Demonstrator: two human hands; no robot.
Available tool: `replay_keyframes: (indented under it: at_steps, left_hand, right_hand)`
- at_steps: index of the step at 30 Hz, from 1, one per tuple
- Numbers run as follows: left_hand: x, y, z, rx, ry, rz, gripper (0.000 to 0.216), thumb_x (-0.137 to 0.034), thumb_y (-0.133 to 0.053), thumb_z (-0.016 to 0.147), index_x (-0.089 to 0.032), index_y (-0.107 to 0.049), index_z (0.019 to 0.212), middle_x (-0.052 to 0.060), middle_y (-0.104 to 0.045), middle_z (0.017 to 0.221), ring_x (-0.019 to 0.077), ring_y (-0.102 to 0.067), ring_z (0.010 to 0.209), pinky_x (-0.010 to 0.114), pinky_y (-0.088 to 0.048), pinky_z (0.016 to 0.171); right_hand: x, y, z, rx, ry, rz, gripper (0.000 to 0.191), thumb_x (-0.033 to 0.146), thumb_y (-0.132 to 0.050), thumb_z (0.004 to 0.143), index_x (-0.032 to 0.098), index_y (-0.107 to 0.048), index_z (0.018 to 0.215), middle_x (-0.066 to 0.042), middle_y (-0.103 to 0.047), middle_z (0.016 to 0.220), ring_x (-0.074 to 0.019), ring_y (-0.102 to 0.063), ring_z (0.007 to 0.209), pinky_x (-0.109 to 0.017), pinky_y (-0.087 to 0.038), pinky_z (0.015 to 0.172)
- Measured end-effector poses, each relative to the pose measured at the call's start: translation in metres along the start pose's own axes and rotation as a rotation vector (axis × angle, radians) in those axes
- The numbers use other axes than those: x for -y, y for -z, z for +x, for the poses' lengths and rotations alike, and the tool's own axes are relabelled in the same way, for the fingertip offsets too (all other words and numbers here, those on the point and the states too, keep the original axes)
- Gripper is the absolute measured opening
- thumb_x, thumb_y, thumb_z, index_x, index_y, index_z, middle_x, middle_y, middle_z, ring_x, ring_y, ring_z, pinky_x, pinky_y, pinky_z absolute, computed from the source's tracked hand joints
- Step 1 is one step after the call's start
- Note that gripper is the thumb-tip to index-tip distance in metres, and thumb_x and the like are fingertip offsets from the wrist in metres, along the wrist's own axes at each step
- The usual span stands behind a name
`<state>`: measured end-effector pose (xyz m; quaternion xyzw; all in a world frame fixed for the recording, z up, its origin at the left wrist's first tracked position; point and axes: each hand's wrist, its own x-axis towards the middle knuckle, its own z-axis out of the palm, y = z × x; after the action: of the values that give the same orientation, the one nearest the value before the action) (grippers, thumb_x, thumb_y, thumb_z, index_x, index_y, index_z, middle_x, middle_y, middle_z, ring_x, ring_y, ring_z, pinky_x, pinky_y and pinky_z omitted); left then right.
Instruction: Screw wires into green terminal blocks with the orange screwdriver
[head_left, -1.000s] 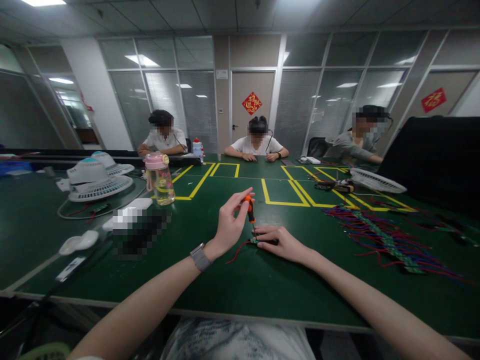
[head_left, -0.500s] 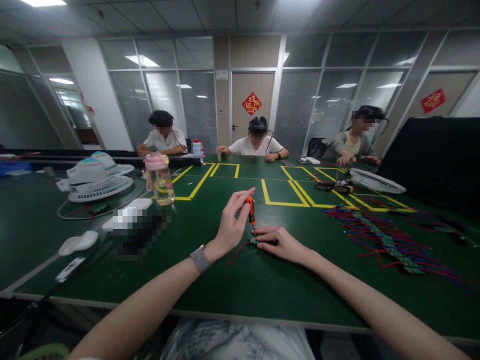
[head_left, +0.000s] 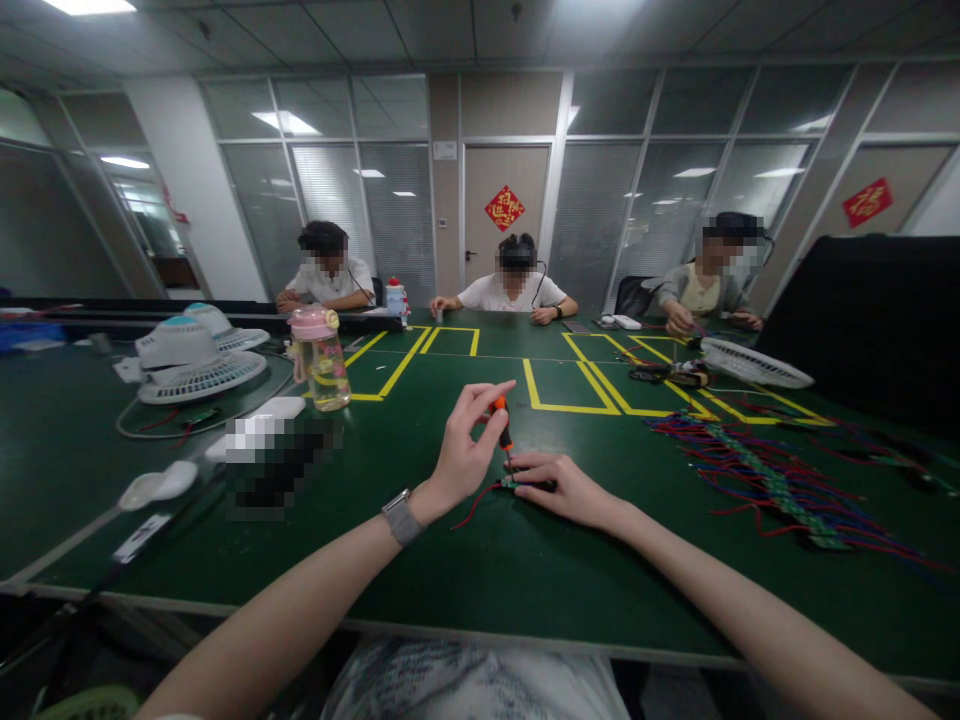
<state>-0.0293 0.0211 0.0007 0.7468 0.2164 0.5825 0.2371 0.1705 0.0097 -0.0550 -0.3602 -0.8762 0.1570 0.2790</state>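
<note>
My left hand, with a watch on its wrist, is closed around the orange and black handle of a screwdriver. The screwdriver stands almost upright, its shaft pointing down at a small green circuit board. Just to the right, my right hand rests low on the table with thumb and fingers holding the board between them. A red wire curls out from the board's left side. Something dark lies under my right hand, mostly hidden.
Wired circuit boards lie in a row at the right. A pink-lidded bottle, white fan parts and a white device stand left on the green table. Several co-workers sit across, one handling things near a white fan grille.
My left fingers have shifted slightly around the screwdriver handle. The board and my right hand stay in place. The co-worker at the right has drawn a hand back a little.
</note>
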Motion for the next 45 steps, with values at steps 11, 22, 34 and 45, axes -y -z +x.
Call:
replay_keyframes:
  at_steps: [11,22,34,45]
  left_hand:
    - [-0.0002,-0.0001,0.0015,-0.068,-0.024,0.027,0.026,-0.022,-0.056,0.092,-0.022,-0.064,0.117,0.005,-0.061,0.104,0.015,-0.061,0.092,0.023,-0.053,0.073]
    - [0.0018,0.003,0.0015,-0.079,-0.057,0.092,0.031,-0.022,-0.042,0.099,-0.023,-0.063,0.121,0.005,-0.055,0.104,0.0146,-0.056,0.095,0.027,-0.047,0.084]
    - [0.0014,0.0016,0.0022,-0.129,-0.048,0.108,0.017,-0.024,-0.06,0.09,-0.022,-0.07,0.104,0.004,-0.051,0.095,0.0135,-0.055,0.085,0.025,-0.05,0.076]
    - [0.001,0.0049,0.0034,-0.075,-0.031,0.091,0.033,-0.021,-0.041,0.097,-0.023,-0.063,0.123,0.006,-0.057,0.11,0.017,-0.057,0.099,0.029,-0.048,0.085]
  right_hand:
    - [0.0003,0.0003,-0.0004,0.005,-0.004,0.01,0.028,0.032,-0.061,0.091,0.02,-0.073,0.113,-0.011,-0.068,0.124,-0.0257,-0.062,0.117,-0.041,-0.047,0.103]
    - [-0.0026,-0.0014,-0.0005,-0.005,0.012,0.001,0.028,0.033,-0.061,0.091,0.023,-0.073,0.114,-0.011,-0.068,0.124,-0.0258,-0.062,0.117,-0.042,-0.047,0.103]
    - [-0.0008,-0.0001,-0.0004,0.003,-0.001,0.001,0.028,0.034,-0.061,0.091,0.022,-0.073,0.114,-0.01,-0.068,0.125,-0.0253,-0.062,0.117,-0.041,-0.047,0.103]
    - [-0.0007,-0.0004,-0.0009,-0.005,0.007,0.013,0.028,0.036,-0.06,0.091,0.024,-0.073,0.113,-0.01,-0.067,0.125,-0.0262,-0.062,0.117,-0.043,-0.047,0.103]
